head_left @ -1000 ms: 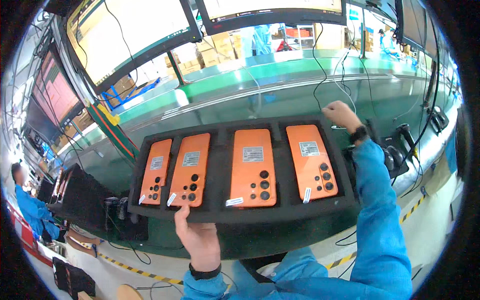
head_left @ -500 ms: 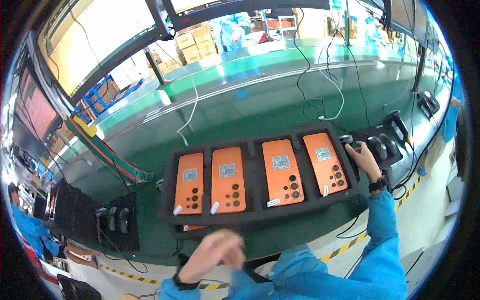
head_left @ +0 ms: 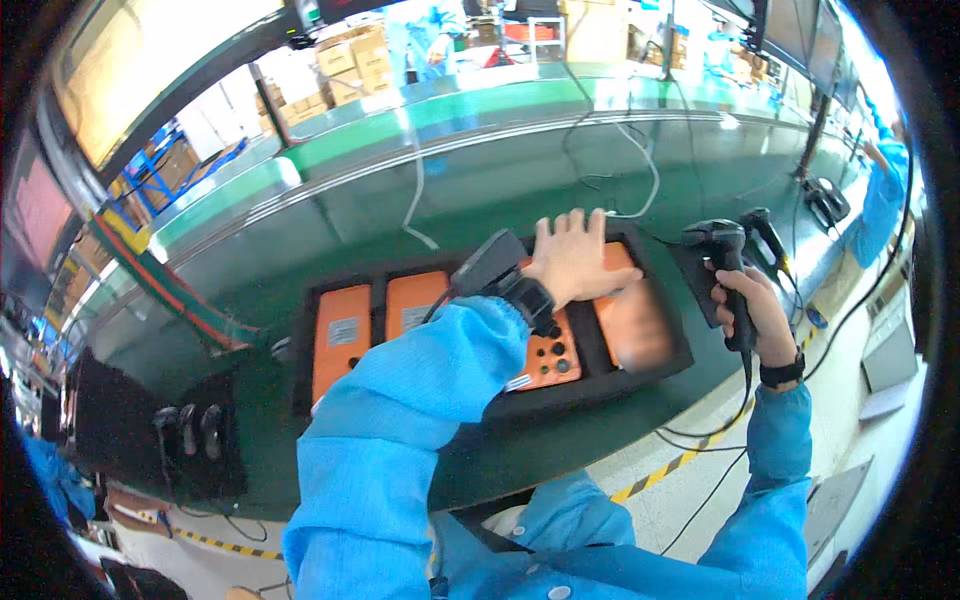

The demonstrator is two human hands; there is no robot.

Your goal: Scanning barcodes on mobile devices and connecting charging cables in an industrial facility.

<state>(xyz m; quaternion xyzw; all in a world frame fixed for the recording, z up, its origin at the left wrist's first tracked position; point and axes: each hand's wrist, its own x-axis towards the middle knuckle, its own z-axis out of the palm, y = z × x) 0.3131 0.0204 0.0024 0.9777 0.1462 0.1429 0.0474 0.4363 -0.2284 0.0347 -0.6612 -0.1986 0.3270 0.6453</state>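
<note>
My left hand is stretched over the two right-hand orange phones, fingers spread, gripping nothing. Whether its palm touches them cannot be made out. The third phone is partly covered by that hand; the rightmost phone is smeared at its lower end. My sleeve hides the lower parts of the leftmost phone and the second phone. All lie camera side up in a black foam tray. Right of the tray, my right hand is closed round the handle of a black barcode scanner.
Another scanner stands behind my right hand. Dark handheld devices rest at the left. A white cable and black cords lie across the green table. Monitors rise at the back left; co-workers stand farther off.
My left hand has swung up from the table's front edge to over the tray. My right hand has taken hold of the scanner and raised it. The view has shifted slightly.
</note>
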